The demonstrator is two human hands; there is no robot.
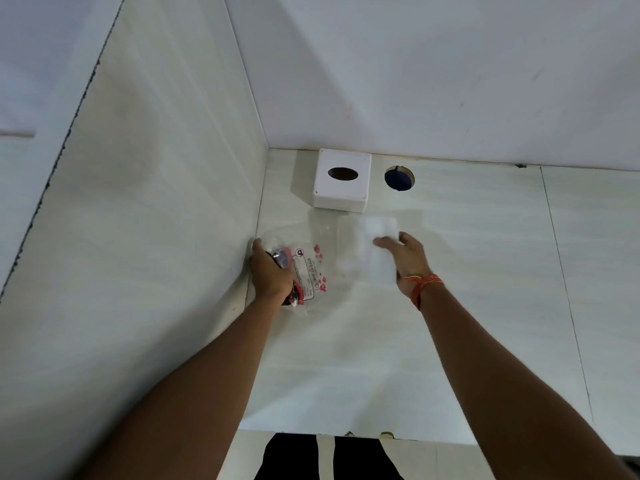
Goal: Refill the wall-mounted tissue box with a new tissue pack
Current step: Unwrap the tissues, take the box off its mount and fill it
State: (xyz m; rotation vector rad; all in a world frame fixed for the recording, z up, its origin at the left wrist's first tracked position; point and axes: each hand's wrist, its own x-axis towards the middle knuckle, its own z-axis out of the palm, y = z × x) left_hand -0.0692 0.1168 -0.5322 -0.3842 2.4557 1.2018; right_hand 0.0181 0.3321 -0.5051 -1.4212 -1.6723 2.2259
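Observation:
A white square tissue box (342,180) with a dark oval slot is fixed to the tiled wall near the corner. Below it, my left hand (270,271) grips the crumpled end of a clear plastic wrapper (308,268) printed with red hearts and a label. My right hand (408,259) holds a white stack of tissues (375,249), blurred, at the wrapper's open end, just under the box. How much of the stack sits inside the wrapper is unclear.
A round hole (399,178) with a dark blue inside lies right of the box. A side wall (156,202) meets the tiled wall at the left, close to my left hand. The tile's lower edge (346,433) runs below my arms.

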